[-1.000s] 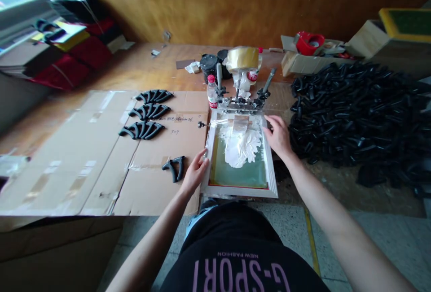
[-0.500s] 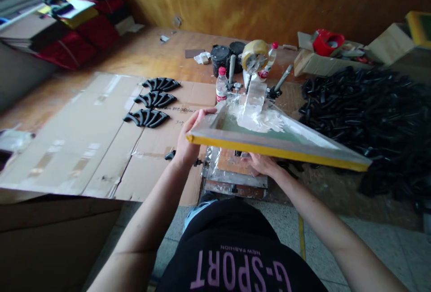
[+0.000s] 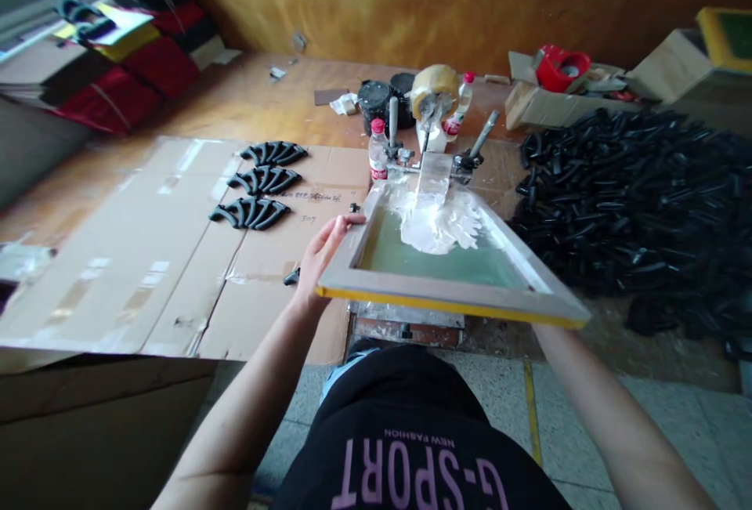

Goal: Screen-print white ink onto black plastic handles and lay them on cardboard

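Note:
My left hand (image 3: pixel 320 258) grips the left side of a grey screen frame (image 3: pixel 411 291) with a yellow front edge. White paste (image 3: pixel 438 226) lies on the frame's green mesh, and a clear scraper blade (image 3: pixel 433 177) stands in it. The far end of the frame meets a metal clamp stand (image 3: pixel 405 156). My right hand is hidden beneath the frame's right part; only the forearm shows. Under the frame, the front of a paste-stained base (image 3: pixel 411 314) is visible.
Three fanned groups of black parts (image 3: pixel 258 212) lie on cardboard (image 3: pixel 141 228) at left. A heap of black parts (image 3: pixel 611 204) covers the right side. Bottles (image 3: pixel 378 151), black pots (image 3: pixel 374 103) and an open box (image 3: pixel 546 106) with a red tape dispenser (image 3: pixel 561 69) stand behind.
The frame's near side has come down and become more level, with my left hand still on it. My right hand has gone out of sight beneath it, its forearm shifted right.

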`<state>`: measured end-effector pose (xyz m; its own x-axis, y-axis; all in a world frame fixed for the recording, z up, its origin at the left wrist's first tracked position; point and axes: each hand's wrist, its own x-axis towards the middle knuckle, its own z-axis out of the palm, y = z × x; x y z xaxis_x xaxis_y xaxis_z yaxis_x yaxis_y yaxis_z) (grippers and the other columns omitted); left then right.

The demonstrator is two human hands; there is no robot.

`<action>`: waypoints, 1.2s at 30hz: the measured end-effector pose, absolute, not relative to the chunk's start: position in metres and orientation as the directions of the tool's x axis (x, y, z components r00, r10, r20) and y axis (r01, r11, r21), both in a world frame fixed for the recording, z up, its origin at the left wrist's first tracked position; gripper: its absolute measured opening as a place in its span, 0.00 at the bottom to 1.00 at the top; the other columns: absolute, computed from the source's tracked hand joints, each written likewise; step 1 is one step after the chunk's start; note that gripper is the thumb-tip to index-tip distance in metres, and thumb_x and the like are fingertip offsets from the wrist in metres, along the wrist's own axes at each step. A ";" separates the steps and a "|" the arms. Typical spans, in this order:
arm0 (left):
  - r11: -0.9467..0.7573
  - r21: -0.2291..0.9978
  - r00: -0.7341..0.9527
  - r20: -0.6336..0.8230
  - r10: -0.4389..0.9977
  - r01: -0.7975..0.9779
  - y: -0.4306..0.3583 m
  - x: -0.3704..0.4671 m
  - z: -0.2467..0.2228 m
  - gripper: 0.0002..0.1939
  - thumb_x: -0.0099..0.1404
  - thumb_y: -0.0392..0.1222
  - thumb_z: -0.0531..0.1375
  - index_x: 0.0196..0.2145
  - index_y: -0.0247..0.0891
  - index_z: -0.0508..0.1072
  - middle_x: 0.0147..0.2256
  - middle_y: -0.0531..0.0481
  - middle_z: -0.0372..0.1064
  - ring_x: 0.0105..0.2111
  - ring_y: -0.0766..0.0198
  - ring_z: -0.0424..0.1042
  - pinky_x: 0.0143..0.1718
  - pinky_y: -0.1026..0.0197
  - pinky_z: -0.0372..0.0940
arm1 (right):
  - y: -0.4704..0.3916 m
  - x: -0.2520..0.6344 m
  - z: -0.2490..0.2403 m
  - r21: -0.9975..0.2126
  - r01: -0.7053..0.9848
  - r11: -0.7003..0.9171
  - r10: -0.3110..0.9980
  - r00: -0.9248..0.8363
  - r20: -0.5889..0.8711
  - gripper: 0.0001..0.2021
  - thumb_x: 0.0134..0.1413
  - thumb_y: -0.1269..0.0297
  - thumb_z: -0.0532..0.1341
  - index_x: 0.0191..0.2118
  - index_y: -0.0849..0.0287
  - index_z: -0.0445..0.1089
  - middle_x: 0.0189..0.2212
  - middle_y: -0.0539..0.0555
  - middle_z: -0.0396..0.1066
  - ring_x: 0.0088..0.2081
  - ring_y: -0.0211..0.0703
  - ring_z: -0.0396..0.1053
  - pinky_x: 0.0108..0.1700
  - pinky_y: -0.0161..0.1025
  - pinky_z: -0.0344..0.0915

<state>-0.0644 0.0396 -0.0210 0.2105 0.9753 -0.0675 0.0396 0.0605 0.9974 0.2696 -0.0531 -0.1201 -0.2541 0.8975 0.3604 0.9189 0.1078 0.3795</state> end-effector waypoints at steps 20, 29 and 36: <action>0.316 0.893 0.237 -0.399 0.886 0.321 0.020 -0.085 -0.157 0.36 0.60 0.58 0.60 0.62 0.40 0.63 0.37 0.47 0.75 0.33 0.61 0.72 0.31 0.64 0.65 | -0.026 0.186 -0.100 -0.238 0.822 0.518 0.852 -0.521 0.054 0.13 0.54 0.79 0.54 0.39 0.59 0.71 0.37 0.55 0.73 0.38 0.44 0.70 0.37 0.36 0.60; 0.314 0.903 0.221 -0.384 0.896 0.294 0.018 -0.083 -0.152 0.35 0.59 0.59 0.61 0.60 0.39 0.66 0.35 0.47 0.75 0.34 0.60 0.72 0.33 0.62 0.66 | -0.030 0.180 -0.108 -0.256 0.855 0.451 0.890 -0.408 0.204 0.14 0.56 0.78 0.53 0.42 0.59 0.73 0.40 0.56 0.74 0.42 0.45 0.69 0.41 0.38 0.63; 0.346 0.900 0.238 -0.409 0.881 0.267 0.018 -0.084 -0.135 0.38 0.58 0.57 0.62 0.62 0.39 0.63 0.33 0.49 0.74 0.31 0.61 0.72 0.31 0.64 0.64 | -0.008 0.177 -0.090 -0.408 0.837 0.364 0.930 -0.304 0.205 0.10 0.58 0.65 0.61 0.46 0.53 0.73 0.39 0.51 0.75 0.39 0.43 0.72 0.39 0.37 0.66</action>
